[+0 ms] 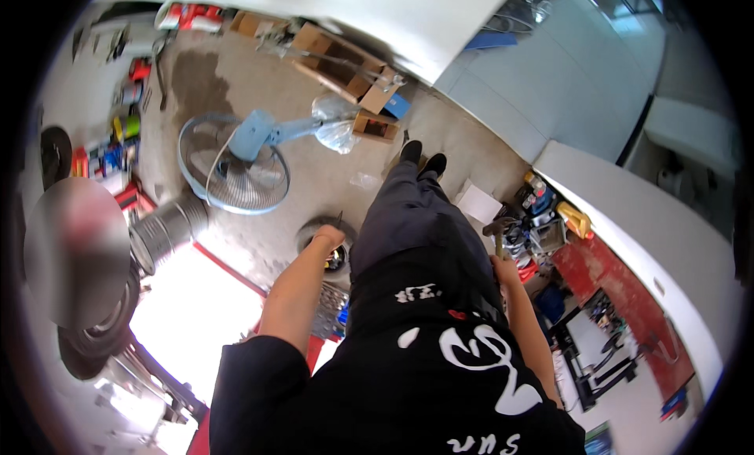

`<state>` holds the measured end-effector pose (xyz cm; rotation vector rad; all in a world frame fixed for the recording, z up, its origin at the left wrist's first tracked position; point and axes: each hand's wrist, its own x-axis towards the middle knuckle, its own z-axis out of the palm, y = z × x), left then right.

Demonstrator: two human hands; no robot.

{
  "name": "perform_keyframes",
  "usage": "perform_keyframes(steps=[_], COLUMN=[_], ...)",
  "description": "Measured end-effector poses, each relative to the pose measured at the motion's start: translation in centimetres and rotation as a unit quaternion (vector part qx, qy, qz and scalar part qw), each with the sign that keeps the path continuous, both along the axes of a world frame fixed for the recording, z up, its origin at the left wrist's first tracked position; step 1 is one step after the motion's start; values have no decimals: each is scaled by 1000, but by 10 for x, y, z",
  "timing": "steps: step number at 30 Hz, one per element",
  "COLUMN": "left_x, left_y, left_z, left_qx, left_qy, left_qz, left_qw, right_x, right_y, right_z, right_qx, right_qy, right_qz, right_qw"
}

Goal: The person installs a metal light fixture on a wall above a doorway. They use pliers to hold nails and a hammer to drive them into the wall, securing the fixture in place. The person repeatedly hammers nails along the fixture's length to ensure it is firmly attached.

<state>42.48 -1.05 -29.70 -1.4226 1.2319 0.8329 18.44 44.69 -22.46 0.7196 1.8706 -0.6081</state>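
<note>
My left hand (330, 237) is held out to the left of my legs, its fingers closed. A thin dark rod (340, 218) sticks up from it; its kind is too small to tell. Behind that hand a round dark wheel-like object (306, 233) lies on the floor, partly covered by the hand. At my right side, my right hand (503, 268) is wrapped round the handle of a hammer (499, 229). The hammer's head points away from me, in front of several tools and containers. The hands are well apart.
A blue standing fan (255, 141) lies ahead on the left, near a ribbed metal drum (169, 231). Cardboard boxes (314, 43) line the far wall. On the right are a yellow jug (575, 219) and a red worn bench (605, 282). A white box (477, 201) sits near my feet.
</note>
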Motion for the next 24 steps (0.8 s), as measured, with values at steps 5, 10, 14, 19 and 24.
perform_keyframes(steps=[5,10,14,19,24], left_x=[6,5,31,40,35], left_y=[37,55,107,163,178], left_z=[-52,-21,-27,-13,10], left_qx=[62,26,0,26,-32], left_qy=[-78,-13,-12,-13,9], left_qz=[-135,61,196,255,351], left_qw=[986,998,981,966,936], right_x=[-37,-88,-131,-166,-178], right_y=[10,9,-36,-101,-144], right_z=[23,46,52,46,35], right_qx=[17,49,45,14,-25], right_qy=[29,36,35,50,61], right_qz=[122,213,290,364,402], right_qw=[992,975,955,930,913])
